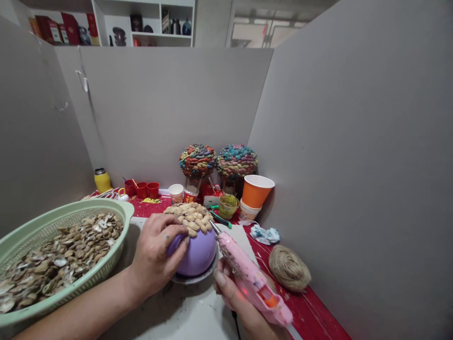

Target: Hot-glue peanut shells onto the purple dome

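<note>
Unshelled peanuts (193, 216) cap the upper part of a rounded purple form (198, 252), its lower side bare.

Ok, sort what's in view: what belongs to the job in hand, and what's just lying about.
Seemingly in the job:
pink glue gun, in the right hand
purple ball, at the left hand
peanuts on it
dish beneath
perhaps the green basket

Apparently lying about:
twine
yellow bottle
orange cup
</note>
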Motion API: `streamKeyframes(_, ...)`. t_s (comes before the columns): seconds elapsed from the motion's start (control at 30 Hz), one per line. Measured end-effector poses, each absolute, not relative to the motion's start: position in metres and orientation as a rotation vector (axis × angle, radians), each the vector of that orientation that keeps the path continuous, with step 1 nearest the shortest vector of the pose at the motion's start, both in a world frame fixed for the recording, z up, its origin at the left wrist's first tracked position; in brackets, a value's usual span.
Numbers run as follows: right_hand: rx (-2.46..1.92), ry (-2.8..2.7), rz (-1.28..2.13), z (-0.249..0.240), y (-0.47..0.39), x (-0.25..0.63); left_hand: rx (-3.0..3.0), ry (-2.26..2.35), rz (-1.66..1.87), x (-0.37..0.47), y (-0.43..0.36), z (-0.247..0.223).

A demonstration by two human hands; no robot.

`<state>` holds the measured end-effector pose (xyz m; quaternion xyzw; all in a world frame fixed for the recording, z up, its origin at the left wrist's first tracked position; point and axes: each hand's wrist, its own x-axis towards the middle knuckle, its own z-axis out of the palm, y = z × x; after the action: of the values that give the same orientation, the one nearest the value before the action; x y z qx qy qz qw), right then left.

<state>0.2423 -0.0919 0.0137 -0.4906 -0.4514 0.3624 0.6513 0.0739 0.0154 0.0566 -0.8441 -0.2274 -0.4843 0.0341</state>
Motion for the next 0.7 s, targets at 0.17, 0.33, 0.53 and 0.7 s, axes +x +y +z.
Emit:
streamKeyframes(0.17,-1.131,-1.058,0.790,0.0139,-0.0918,0.2429,-2.580,-0.701,-1.478,0.0746,0.0149,0.0571)
streamKeyframes(0.33,-1.159,-1.164,0.793,0.0141,-0.0906,0.2475,-2.562,-0.706,-1.474,0.0751,0.0153,0.0567)
streamKeyframes(0.53,-1.167,-1.177,0.803,0.0062,-0.0901,0.2512,-2.557,-0.712,-1.484,0.0770,0.0151,0.0572)
streamKeyframes(0.7,-1.126,-1.148,0.808,0.0124,-0.0905,0.2490,-2.556,-0.725,-1.474,0.0772,0.0171,0.0545)
